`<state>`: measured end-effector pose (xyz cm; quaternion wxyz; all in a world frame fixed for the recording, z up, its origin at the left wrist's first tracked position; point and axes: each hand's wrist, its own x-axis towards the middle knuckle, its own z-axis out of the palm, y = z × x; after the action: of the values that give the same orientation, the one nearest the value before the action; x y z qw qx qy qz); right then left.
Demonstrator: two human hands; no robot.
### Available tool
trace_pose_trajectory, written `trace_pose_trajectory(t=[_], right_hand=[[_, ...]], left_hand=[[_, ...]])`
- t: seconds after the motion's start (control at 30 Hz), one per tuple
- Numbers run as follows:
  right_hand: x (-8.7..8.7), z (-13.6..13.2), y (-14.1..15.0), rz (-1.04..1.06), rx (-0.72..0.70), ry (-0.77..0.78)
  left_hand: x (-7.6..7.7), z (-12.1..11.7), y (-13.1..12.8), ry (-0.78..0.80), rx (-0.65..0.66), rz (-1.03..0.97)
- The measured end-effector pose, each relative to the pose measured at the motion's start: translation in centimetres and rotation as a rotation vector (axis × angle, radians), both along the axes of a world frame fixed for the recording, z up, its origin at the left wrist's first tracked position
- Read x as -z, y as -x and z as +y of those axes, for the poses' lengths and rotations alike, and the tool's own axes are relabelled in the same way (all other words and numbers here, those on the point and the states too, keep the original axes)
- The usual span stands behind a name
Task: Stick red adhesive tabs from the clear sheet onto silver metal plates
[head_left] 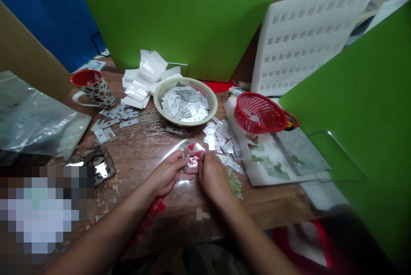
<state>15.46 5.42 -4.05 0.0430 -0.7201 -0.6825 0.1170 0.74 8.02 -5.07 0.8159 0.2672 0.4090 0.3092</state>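
Close together over the wooden table, both hands are at a clear plastic sheet (175, 148) with small red shapes (192, 161) on it. My left hand (170, 170) is closed, thumb pressed on a small greyish-tan flat piece (186, 153) against the sheet. The fingers of my right hand (213, 174) are pinched at the sheet's red part; their tips are partly hidden. More red shapes (157, 207) show below my left wrist. A pale T-shaped piece (202, 214) lies between my forearms, and green pieces (235, 183) lie beside my right wrist.
A cream basket (157, 110) of flat metal plates stands ahead, with loose plates (221, 138) at its right. A red basket (266, 125) rests on a white foam slab (253, 176). To the left are a patterned mug (102, 91) and a phone-like dark slab (107, 168). Green panels (180, 13) stand behind.
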Motion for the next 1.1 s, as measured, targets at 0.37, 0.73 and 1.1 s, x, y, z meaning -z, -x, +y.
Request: trace_pose_trajectory(t=[0.37, 0.73, 1.1], right_hand=[[-0.2, -0.8, 0.4, -0.144, -0.102, -0.086], [0.2, -0.4, 0.6, -0.128, -0.069, -0.103], [0.4, 0.1, 0.0, -0.010, -0.036, -0.036]], left_hand=[[0.1, 0.1, 0.1, 0.011, 0.010, -0.018], [0.0, 0.1, 0.2, -0.003, 0.027, -0.032], [-0.2, 0.1, 0.2, 0.005, 0.035, -0.022]])
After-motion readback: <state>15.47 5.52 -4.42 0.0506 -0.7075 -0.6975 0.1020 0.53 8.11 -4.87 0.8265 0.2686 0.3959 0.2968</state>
